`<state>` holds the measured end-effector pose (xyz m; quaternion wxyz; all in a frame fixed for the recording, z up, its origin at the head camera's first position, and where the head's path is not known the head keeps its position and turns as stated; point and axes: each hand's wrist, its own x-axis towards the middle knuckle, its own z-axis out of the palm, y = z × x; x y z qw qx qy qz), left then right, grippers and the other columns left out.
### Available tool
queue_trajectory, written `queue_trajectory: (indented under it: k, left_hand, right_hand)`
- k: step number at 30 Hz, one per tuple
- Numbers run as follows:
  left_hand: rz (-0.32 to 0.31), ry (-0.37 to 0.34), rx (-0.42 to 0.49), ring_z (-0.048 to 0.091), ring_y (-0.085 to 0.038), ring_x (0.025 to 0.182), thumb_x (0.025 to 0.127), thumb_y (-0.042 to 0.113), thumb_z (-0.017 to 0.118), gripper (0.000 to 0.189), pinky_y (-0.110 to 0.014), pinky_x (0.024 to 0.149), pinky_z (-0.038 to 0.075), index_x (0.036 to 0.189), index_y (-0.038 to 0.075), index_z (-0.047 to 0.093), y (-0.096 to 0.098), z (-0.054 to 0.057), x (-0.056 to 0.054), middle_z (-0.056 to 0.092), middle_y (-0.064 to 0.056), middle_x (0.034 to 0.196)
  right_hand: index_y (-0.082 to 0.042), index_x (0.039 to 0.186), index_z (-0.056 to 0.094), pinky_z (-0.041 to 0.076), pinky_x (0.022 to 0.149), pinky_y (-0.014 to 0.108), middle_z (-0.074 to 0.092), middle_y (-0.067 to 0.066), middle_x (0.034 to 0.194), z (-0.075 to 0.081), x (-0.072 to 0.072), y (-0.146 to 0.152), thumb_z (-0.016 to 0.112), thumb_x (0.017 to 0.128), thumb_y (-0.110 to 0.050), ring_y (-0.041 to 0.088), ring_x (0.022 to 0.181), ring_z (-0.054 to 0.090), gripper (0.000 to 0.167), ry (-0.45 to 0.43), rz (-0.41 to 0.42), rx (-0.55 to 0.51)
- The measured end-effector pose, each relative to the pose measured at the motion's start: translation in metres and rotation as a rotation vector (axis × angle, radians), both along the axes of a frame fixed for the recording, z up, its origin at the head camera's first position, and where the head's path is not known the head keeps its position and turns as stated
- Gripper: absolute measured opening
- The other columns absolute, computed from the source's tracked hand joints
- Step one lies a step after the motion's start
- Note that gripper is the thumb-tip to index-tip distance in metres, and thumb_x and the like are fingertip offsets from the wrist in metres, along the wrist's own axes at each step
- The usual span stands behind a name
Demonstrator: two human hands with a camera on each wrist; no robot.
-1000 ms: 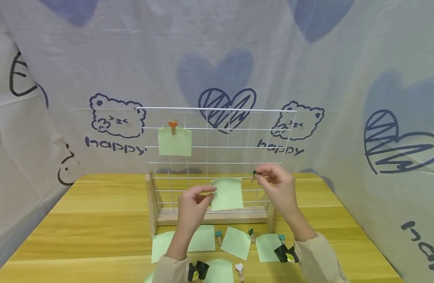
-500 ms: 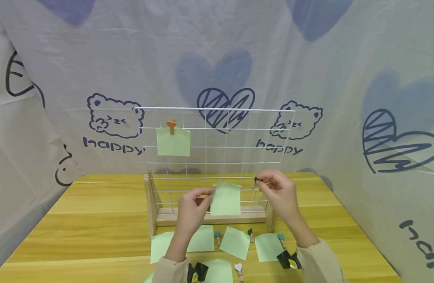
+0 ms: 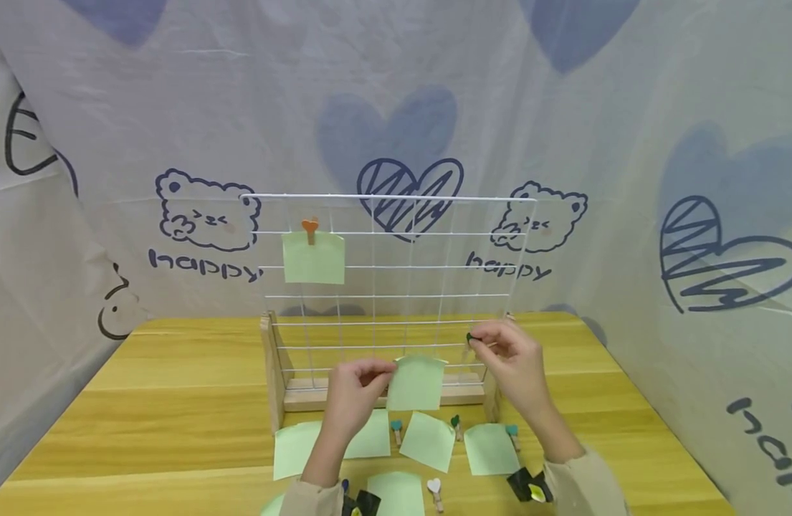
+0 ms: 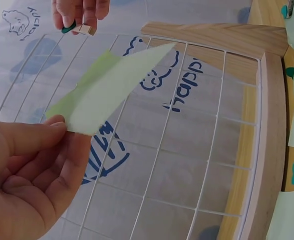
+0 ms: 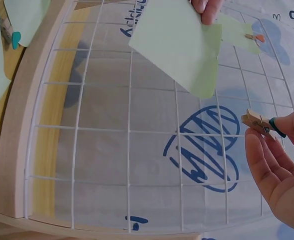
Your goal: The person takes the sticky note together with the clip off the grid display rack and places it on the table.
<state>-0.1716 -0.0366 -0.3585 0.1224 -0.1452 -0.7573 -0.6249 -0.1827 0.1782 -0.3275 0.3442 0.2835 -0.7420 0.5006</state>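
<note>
My left hand (image 3: 357, 390) pinches a pale green paper note (image 3: 416, 383) by its left edge. The note's top edge curls over, as the left wrist view shows, and it hangs in front of the lower part of a white wire grid (image 3: 373, 295). To the right, my right hand (image 3: 513, 358) pinches a small wooden clothespin (image 5: 259, 122) with a dark green ornament, apart from the note. Higher on the grid, another green note (image 3: 314, 259) hangs from a clothespin with an orange heart (image 3: 310, 229).
The grid stands in a wooden base (image 3: 383, 396) on a wood-grain table (image 3: 176, 401). Before it lie several green notes (image 3: 428, 441) and clothespins, including one with a white heart (image 3: 435, 487). A printed curtain (image 3: 396, 86) hangs behind.
Both hands have moved down, with the left still holding the note and the right still holding the clothespin. The note now sits lower against the grid.
</note>
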Motion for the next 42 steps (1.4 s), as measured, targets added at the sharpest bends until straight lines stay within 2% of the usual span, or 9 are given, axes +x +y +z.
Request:
queue_trajectory:
  k: [13, 19, 24, 29, 34, 39, 42]
  left_hand:
    - [-0.086, -0.057, 0.004, 0.059, -0.021, 0.058, 0.079, -0.008, 0.06, 0.009, -0.028, 0.054, 0.052, 0.086, -0.007, 0.066, -0.001, -0.008, -0.001, 0.063, -0.015, 0.078]
    - [-0.133, -0.072, -0.018, 0.059, -0.022, 0.054, 0.079, -0.007, 0.06, 0.008, -0.029, 0.053, 0.051, 0.085, -0.006, 0.066, -0.001, -0.01, 0.001, 0.064, -0.014, 0.075]
    - [-0.138, -0.097, -0.044, 0.058, -0.02, 0.053, 0.079, -0.007, 0.06, 0.009, -0.028, 0.053, 0.051, 0.086, -0.006, 0.066, 0.0, -0.013, 0.001, 0.063, -0.012, 0.074]
    - [-0.138, -0.116, -0.054, 0.059, -0.022, 0.053, 0.08, -0.007, 0.059, 0.009, -0.028, 0.054, 0.051, 0.086, -0.006, 0.066, -0.001, -0.016, 0.003, 0.063, -0.012, 0.073]
    - [-0.154, -0.132, -0.053, 0.058, -0.019, 0.052, 0.079, -0.007, 0.06, 0.008, -0.029, 0.053, 0.051, 0.086, -0.007, 0.065, -0.002, -0.018, 0.005, 0.063, -0.011, 0.072]
    - [-0.184, -0.159, -0.058, 0.058, -0.022, 0.053, 0.079, -0.009, 0.06, 0.007, -0.028, 0.052, 0.051, 0.084, -0.008, 0.064, -0.001, -0.024, 0.005, 0.063, -0.011, 0.074]
    - [-0.195, -0.183, -0.079, 0.059, -0.022, 0.054, 0.078, -0.009, 0.06, 0.007, -0.031, 0.053, 0.052, 0.084, -0.008, 0.065, 0.0, -0.026, 0.006, 0.062, -0.01, 0.072]
  right_hand:
    - [0.004, 0.081, 0.063, 0.046, 0.051, 0.017, 0.06, 0.015, 0.079, -0.024, 0.006, 0.004, 0.062, 0.071, 0.018, 0.009, 0.064, 0.053, 0.017, -0.016, 0.024, 0.036]
    - [0.003, 0.081, 0.064, 0.047, 0.051, 0.019, 0.06, 0.015, 0.08, -0.035, 0.012, 0.007, 0.063, 0.073, 0.014, 0.008, 0.065, 0.054, 0.014, -0.1, 0.024, 0.022]
    - [0.004, 0.082, 0.063, 0.047, 0.055, 0.018, 0.059, 0.016, 0.079, -0.045, 0.015, 0.012, 0.063, 0.073, 0.014, 0.008, 0.067, 0.054, 0.014, -0.165, 0.041, -0.013]
    - [0.003, 0.083, 0.063, 0.048, 0.057, 0.019, 0.06, 0.01, 0.078, -0.05, 0.02, 0.018, 0.063, 0.074, 0.012, 0.008, 0.067, 0.055, 0.013, -0.225, 0.032, -0.024]
    - [0.002, 0.084, 0.063, 0.049, 0.057, 0.02, 0.06, 0.007, 0.078, -0.055, 0.025, 0.022, 0.064, 0.074, 0.011, 0.009, 0.066, 0.055, 0.013, -0.265, 0.031, -0.024]
    - [0.005, 0.086, 0.061, 0.05, 0.055, 0.022, 0.06, 0.01, 0.078, -0.061, 0.029, 0.029, 0.065, 0.073, 0.011, 0.009, 0.065, 0.056, 0.015, -0.303, 0.052, -0.013]
    - [0.006, 0.087, 0.061, 0.05, 0.053, 0.023, 0.06, 0.011, 0.076, -0.065, 0.031, 0.032, 0.064, 0.073, 0.012, 0.01, 0.062, 0.057, 0.015, -0.354, 0.068, -0.009]
